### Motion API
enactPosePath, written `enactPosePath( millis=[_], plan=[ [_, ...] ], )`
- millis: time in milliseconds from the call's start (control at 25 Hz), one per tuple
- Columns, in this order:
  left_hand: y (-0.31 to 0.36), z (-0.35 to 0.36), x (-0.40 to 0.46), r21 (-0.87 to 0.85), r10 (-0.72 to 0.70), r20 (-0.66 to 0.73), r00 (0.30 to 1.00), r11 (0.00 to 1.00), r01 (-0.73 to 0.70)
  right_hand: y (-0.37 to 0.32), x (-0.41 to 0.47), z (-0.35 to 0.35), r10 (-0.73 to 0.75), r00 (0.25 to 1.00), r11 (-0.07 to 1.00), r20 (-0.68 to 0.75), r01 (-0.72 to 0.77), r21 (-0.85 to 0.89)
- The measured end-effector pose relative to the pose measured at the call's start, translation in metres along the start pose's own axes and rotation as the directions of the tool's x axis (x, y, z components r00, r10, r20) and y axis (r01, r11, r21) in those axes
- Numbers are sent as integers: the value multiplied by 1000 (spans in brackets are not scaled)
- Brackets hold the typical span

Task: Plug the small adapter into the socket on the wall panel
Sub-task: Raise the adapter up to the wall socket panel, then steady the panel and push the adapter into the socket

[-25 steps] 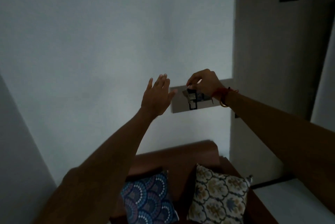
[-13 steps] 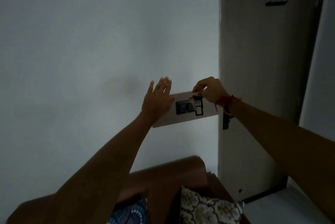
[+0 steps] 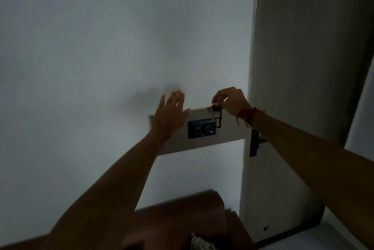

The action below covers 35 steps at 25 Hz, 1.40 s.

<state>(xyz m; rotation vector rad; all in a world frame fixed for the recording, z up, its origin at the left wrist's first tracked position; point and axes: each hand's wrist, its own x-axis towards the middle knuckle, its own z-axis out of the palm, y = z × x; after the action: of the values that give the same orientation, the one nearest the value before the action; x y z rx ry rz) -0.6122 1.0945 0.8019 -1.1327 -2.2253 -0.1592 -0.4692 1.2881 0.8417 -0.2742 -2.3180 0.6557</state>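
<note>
One small adapter (image 3: 217, 115) hangs pinched in the fingertips of the right hand (image 3: 232, 101), just above and to the right of the dark socket (image 3: 202, 131) on the pale wall panel (image 3: 232, 128). Its lower edge overlaps the socket's upper right corner, but it does not look seated; dim light hides the pins. Judging by this, the plugging remains: line up, then push in. That grip is narrow, closed on the adapter from above, wrist bent down. The left hand (image 3: 169, 115) is spread flat, fingers wide, against the panel's left end, holding nothing.
</note>
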Motion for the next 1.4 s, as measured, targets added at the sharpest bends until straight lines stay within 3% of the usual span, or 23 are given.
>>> enactPosePath(
  millis=[560, 960, 1240, 1400],
  plan=[
    [42, 112, 42, 42, -228, 149, 962, 974, 224, 142, 95, 76, -131, 989, 991, 74, 129, 25],
    [33, 137, 43, 127, -292, 121, 949, 953, 277, 166, 114, 116, -194, 971, 981, 142, 193, 18],
    [33, 151, 47, 65, -318, 133, 939, 948, 312, 166, 115, 120, -216, 969, 976, 120, 212, 45],
    [35, 160, 45, 36, -334, 97, 938, 943, 332, 166, 121, 121, -256, 947, 961, 195, 271, -54]
  ],
)
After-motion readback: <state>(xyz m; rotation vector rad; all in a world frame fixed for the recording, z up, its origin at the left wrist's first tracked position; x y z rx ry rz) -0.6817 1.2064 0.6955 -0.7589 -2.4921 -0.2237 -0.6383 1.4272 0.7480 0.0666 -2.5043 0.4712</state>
